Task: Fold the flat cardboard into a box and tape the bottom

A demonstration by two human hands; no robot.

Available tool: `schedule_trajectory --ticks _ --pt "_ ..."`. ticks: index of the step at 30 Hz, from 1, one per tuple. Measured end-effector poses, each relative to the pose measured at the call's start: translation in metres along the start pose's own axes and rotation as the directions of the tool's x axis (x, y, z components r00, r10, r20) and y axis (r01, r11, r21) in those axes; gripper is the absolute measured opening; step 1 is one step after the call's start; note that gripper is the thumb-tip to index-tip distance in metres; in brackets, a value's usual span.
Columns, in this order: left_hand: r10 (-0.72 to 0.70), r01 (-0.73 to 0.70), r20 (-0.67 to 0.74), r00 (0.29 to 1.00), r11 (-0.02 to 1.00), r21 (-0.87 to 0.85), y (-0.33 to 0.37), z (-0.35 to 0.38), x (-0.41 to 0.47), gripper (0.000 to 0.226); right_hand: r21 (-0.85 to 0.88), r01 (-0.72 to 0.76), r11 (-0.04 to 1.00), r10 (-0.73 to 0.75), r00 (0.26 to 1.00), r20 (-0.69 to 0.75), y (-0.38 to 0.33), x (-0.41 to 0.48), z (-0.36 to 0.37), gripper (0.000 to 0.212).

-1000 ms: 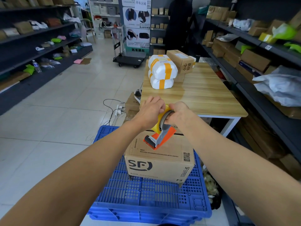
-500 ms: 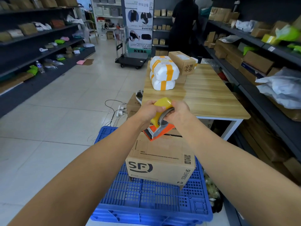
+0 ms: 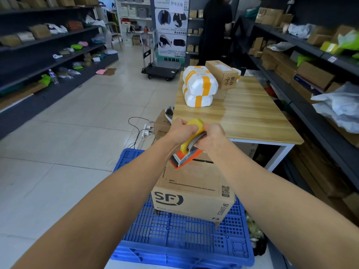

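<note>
- The wooden table (image 3: 242, 113) stood beyond the work spot, carrying two white taped parcels (image 3: 200, 88) stacked one on the other and one brown carton (image 3: 223, 73) beside them.
- One blue plastic pallet (image 3: 174, 239) lay on the floor in front of the person, with its bare grid showing nearest the camera.
- One cardboard box (image 3: 192, 191), already folded up from flat, sat on the pallet's far half, directly below and just nearer the camera than the two hands. Its upward face showed a seam at the far edge, and its long axis ran roughly left to right across the view.
- One tape dispenser (image 3: 189, 148), yellow and orange, hung just above the box's far edge with its orange blade end tilted down toward the camera; whether it touched the cardboard could not be told.
- The left hand (image 3: 181, 131) was closed over the yellow roll.
- The right hand (image 3: 210, 137) was wrapped round the grey handle, fingers curled tight.
- Both hands sat about equally near the box; the pull would likely run from the far edge toward the person, across the seam.
- No tape strip was visible on the box face, so taping seemed barely begun.
</note>
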State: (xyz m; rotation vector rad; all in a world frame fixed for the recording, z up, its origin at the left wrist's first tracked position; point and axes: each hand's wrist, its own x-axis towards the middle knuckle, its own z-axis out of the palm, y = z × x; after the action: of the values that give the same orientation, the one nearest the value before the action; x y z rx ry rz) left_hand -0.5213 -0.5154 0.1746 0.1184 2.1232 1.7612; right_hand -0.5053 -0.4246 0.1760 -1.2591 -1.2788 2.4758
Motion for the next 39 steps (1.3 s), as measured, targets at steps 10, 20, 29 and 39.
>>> schedule_trajectory --ticks 10,20,29,39 --pt "-0.038 0.04 0.095 0.995 0.999 -0.026 0.002 -0.009 0.001 0.031 0.005 -0.009 1.0 0.008 0.998 0.059 -0.01 -0.006 0.002 0.018" --pt "-0.051 0.056 0.112 0.992 0.998 -0.041 0.005 -0.007 0.001 0.042 -0.038 0.003 0.999 -0.002 1.0 0.027 -0.013 0.002 0.004 0.017" --pt "-0.088 0.1 0.139 0.986 0.992 -0.083 0.003 -0.01 0.008 0.046 -0.097 0.023 0.995 -0.023 1.0 0.002 -0.01 0.014 0.004 0.03" --pt "-0.044 0.044 0.079 0.996 0.999 0.009 0.005 -0.008 0.007 0.036 -0.087 0.035 0.996 -0.04 0.997 -0.064 -0.003 0.015 0.008 0.019"
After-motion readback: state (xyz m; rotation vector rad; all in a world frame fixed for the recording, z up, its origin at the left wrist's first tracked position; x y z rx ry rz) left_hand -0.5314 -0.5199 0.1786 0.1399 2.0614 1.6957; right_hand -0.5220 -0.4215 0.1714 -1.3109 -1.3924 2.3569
